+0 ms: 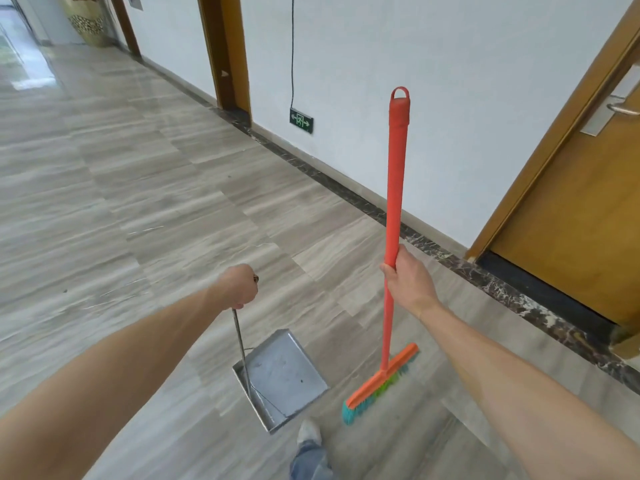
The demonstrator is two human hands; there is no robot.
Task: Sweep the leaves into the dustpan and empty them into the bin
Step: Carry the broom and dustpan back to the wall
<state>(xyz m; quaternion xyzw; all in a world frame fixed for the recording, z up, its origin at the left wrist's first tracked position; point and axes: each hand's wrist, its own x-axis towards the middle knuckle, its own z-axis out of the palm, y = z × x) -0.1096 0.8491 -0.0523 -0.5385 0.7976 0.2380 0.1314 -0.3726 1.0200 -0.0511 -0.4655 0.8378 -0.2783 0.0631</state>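
The left grip (239, 287) is clamped on the thin metal handle of the steel dustpan (282, 374), low over the floor (138, 202). The right grip (408, 277) is clamped on the orange broom (394, 188). A green exit sign (301, 120) shows arrows only.

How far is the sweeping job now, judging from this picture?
Nothing looks done yet: the dustpan holds no leaves, only a few specks. In hand: the left hand grips the dustpan's handle and the right hand grips the broom. Left: sweeping and emptying; no leaves or bin are in view.
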